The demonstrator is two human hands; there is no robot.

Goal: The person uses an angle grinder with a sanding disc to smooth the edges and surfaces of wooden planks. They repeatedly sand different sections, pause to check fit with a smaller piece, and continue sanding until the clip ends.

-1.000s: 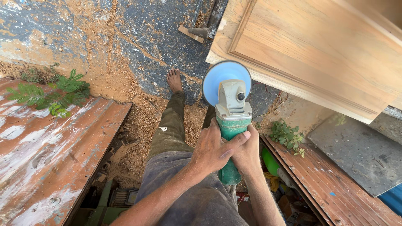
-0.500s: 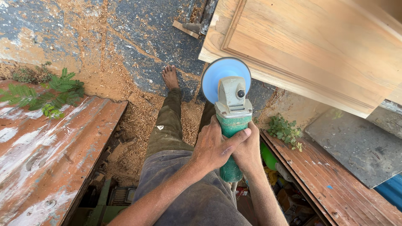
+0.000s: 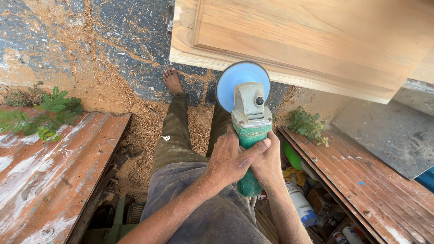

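Dusty olive trousers (image 3: 174, 140) (small white mark), grey shirt (image 3: 212, 212), barefoot.

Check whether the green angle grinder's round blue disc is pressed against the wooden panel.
Cannot tell: the blue disc overlaps the panel's lower edge from above, hiding any gap.

Bright daylight, even exposure, no blown highlights. Soft shadows only: under the wood panel (image 3: 307, 40) onto the ground (image 3: 90, 54), and beneath the grinder (image 3: 247, 131) on the trousers (image 3: 181, 149). Mild sheen on the grinder's grey head. Focus sharp across the centre; hands and sawdust crisp. Wide-angle stretch at the edges, the rusty sheet (image 3: 49, 171) bows outward. Clutter at the bottom right sits darker, slightly soft.
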